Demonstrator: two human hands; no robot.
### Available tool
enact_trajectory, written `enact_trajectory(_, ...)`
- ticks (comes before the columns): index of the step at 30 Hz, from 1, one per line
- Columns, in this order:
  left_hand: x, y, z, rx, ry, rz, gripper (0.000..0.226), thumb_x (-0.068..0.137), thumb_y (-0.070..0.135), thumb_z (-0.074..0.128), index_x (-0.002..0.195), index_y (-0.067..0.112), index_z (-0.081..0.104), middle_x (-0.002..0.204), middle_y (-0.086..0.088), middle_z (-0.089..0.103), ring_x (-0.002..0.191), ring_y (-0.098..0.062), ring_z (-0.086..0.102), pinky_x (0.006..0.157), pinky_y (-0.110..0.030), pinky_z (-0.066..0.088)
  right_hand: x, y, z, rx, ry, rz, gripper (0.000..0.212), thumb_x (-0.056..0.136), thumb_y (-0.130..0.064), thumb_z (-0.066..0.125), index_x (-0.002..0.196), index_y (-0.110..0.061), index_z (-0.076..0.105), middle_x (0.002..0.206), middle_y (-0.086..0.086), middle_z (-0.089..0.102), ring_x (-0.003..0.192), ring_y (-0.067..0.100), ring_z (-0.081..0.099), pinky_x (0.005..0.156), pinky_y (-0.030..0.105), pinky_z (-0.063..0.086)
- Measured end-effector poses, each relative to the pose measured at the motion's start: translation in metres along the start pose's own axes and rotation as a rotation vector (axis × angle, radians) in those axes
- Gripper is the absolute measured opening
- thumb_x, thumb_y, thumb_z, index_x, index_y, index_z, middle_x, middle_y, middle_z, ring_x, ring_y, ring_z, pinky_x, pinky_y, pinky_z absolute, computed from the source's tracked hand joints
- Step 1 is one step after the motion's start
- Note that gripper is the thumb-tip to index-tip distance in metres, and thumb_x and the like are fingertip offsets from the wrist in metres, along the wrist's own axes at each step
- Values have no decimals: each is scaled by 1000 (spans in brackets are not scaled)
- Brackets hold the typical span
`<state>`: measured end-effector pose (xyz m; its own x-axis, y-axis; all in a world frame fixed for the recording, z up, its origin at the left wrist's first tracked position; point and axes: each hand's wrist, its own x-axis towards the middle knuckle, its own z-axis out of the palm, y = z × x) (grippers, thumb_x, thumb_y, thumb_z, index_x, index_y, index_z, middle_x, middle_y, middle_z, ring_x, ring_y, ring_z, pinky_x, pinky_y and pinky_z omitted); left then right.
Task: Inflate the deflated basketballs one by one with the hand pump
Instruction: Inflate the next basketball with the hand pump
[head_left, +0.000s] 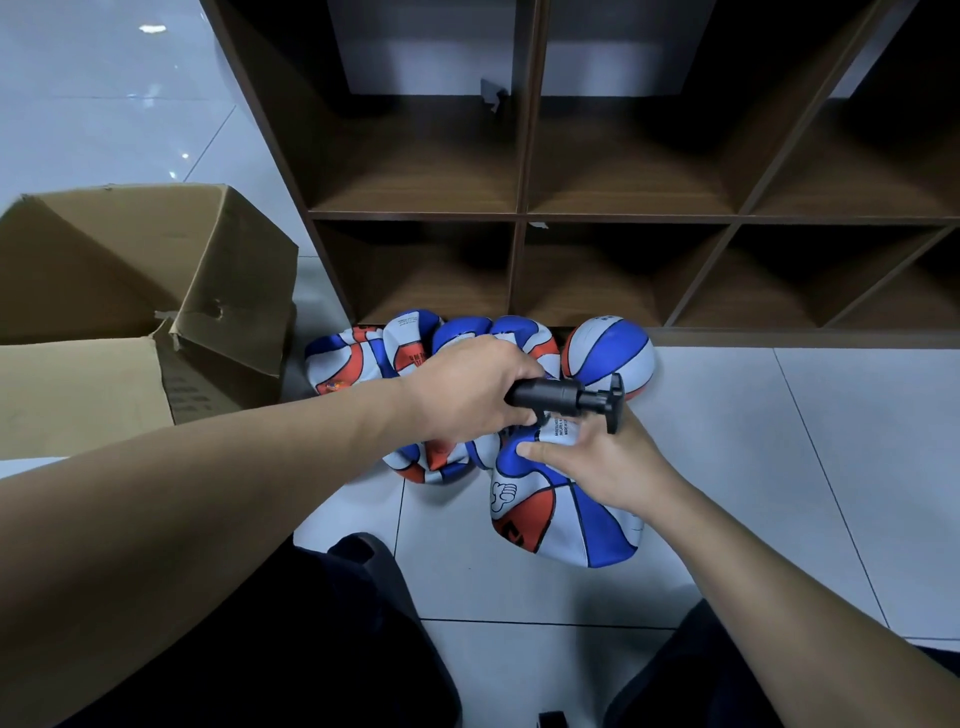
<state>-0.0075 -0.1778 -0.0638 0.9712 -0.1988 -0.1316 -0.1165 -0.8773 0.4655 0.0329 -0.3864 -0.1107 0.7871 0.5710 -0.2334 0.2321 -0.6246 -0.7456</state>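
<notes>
Nearest the viewer, the person's dark-clothed legs (311, 649) frame a white tiled floor (779, 493). On it lies the deflated basketball in hand (561, 514), blue, white and orange, its upper panel dented. The right hand (608, 467) rests on that upper panel, thumb pressing the blue patch, fingers (589, 434) loosely extended toward the pump rather than curled round anything. Just above, the left hand (467, 395) is clenched round the barrel of the black hand pump (566, 399), which lies roughly level, its T-handle toward the right and touching or nearly touching the right fingers. The needle end is hidden under the left hand, so whether it sits in the valve cannot be told. Judged step: seating the pump for this ball. It is best done by steadying the ball around the valve, keeping the needle square to it, and gripping the handle only once it is seated. Beyond lie further limp balls (415, 353) and one rounder ball (608, 358), against a brown cubby shelf (519, 218); an open cardboard box (145, 291) stands left.
</notes>
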Motion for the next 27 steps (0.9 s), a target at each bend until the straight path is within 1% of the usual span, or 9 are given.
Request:
enact_trajectory(6, -2, 6, 6, -10, 13, 4, 7, 95, 25, 80, 91, 24, 74, 70, 10, 63, 68, -5, 59, 56, -19, 36, 0, 3, -3, 24, 15, -1, 37, 81, -48, 90, 112, -40, 71, 98, -19, 72, 91, 4, 67, 78, 27, 56)
enact_trajectory(10, 0, 1, 4, -37, 10, -37, 9, 96, 29, 81, 92, 26, 74, 74, 9, 65, 68, -6, 60, 57, -17, 34, 4, 6, -3, 82, 20, 42, 39, 78, -54, 90, 111, -39, 74, 95, -11, 76, 87, 10, 72, 80, 36, 63)
enact_trajectory(12, 3, -4, 0, -59, -7, -67, 12, 96, 32, 82, 92, 26, 72, 78, 7, 67, 69, -9, 61, 57, -18, 35, 8, 7, -6, 63, -40, 63, 40, 79, -56, 88, 98, -24, 75, 85, -5, 73, 73, 13, 68, 69, 29, 60)
enact_trajectory(14, 5, -9, -3, -103, -28, -91, 14, 96, 31, 82, 91, 24, 71, 78, 8, 66, 68, -8, 61, 56, -16, 38, 10, 7, -9, 75, -138, 53, 55, 84, -56, 84, 82, -6, 61, 70, 1, 52, 58, 13, 47, 55, 29, 42)
enact_trajectory(16, 7, -12, -5, -128, -33, -101, 17, 96, 30, 83, 88, 24, 69, 76, 9, 65, 66, -7, 61, 57, -16, 39, 10, 9, -12, 162, -214, 57, 53, 90, -54, 80, 77, -8, 56, 69, 1, 44, 62, 14, 40, 59, 34, 33)
enact_trajectory(21, 11, -15, -1, -135, -48, -97, 24, 95, 30, 83, 81, 28, 64, 70, 11, 61, 63, -6, 59, 55, -16, 37, 10, 18, -10, 294, -290, -1, 64, 96, -60, 70, 83, -2, 48, 81, 8, 37, 75, 24, 35, 71, 43, 32)
enact_trajectory(24, 12, -16, 0, -119, -68, -113, 25, 95, 30, 83, 81, 28, 63, 71, 8, 62, 61, -8, 57, 57, -21, 39, 8, 23, -11, 428, -341, 28, 48, 102, -48, 70, 93, -1, 65, 88, 10, 57, 81, 25, 55, 80, 48, 48)
enact_trajectory(26, 12, -17, -1, -100, -94, -120, 25, 95, 30, 83, 82, 30, 63, 72, 9, 62, 62, -7, 57, 57, -20, 37, 7, 27, -13, 518, -399, 68, 34, 105, -38, 69, 108, -5, 75, 109, 21, 75, 102, 35, 73, 98, 55, 57)
enact_trajectory(27, 11, -18, -1, -87, -100, -121, 26, 96, 30, 83, 81, 31, 62, 73, 9, 61, 62, -6, 57, 56, -17, 36, 7, 28, -14, 522, -408, 74, 32, 105, -37, 69, 113, -6, 77, 118, 25, 74, 113, 42, 73, 104, 58, 55)
